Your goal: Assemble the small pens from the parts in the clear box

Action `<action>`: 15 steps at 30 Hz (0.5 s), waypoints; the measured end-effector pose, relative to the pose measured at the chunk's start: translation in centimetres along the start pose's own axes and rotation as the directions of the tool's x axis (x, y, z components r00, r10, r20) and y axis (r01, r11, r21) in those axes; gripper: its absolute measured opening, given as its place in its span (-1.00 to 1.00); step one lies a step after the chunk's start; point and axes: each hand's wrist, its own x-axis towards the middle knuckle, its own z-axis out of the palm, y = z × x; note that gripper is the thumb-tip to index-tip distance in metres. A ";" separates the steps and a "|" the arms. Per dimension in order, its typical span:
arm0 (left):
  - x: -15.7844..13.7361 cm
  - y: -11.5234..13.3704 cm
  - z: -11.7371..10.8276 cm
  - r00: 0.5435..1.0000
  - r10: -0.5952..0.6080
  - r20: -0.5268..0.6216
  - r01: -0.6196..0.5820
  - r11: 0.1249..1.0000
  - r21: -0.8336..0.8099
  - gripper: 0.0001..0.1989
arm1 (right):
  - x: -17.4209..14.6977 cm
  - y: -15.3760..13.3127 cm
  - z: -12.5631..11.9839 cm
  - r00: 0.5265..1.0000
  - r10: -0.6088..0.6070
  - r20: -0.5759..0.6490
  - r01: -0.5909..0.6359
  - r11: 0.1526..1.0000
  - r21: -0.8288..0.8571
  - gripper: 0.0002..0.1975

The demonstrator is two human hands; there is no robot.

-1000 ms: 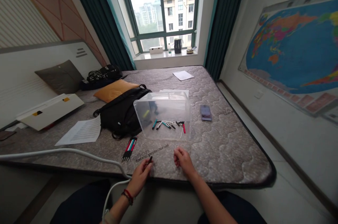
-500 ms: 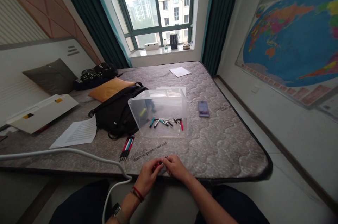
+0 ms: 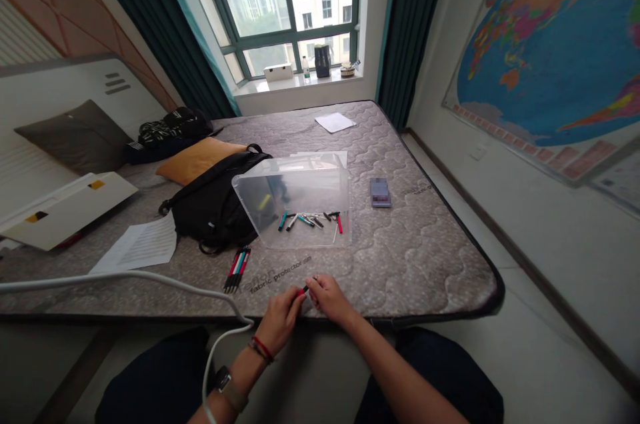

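Observation:
My left hand (image 3: 281,315) is closed around a red and black pen (image 3: 301,291) at the near edge of the mattress. My right hand (image 3: 327,299) pinches the pen's dark end, its fingers close to the left ones. Much of the pen is hidden by the fingers. Beyond the hands, a clear plastic bin (image 3: 295,187) lies with its open side towards me. Pen parts (image 3: 313,220) in black, white, teal and red lie loose in it. Left of the hands, several assembled pens (image 3: 237,269) lie side by side on the mattress.
A white cable (image 3: 150,275) crosses the near left. Beyond it lie a printed sheet (image 3: 137,244), a black backpack (image 3: 213,207), a yellow cushion (image 3: 200,159) and a white box (image 3: 70,211). A phone (image 3: 380,193) lies right of the bin on the mattress (image 3: 425,264).
The view has tilted and shifted slightly. Between my hands, more of the pen's black part shows now, and the fingertips sit a little differently on it. The bin and the row of pens stay put.

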 end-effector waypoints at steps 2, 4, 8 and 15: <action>0.1 -0.3 0.2 0.999 -0.036 0.019 0.037 0.998 -0.050 -0.59 | -0.1 -0.1 0.1 1.000 0.023 0.006 -0.023 1.000 0.016 -0.52; 0.1 -0.6 0.3 0.993 -0.092 0.073 0.103 0.982 -0.160 -0.54 | -0.1 -0.3 0.1 0.999 0.027 0.035 -0.029 0.998 0.048 -0.55; 0.1 -1.1 0.3 0.959 -0.185 0.216 0.258 0.885 -0.387 -0.49 | -0.1 -1.0 -0.1 0.991 -0.017 0.133 0.000 0.992 0.125 -0.56; -0.8 -0.7 0.5 0.972 -0.159 0.174 0.218 0.886 -0.410 -0.54 | -0.1 -1.1 -0.4 0.980 -0.017 0.200 0.018 1.000 -0.003 -0.47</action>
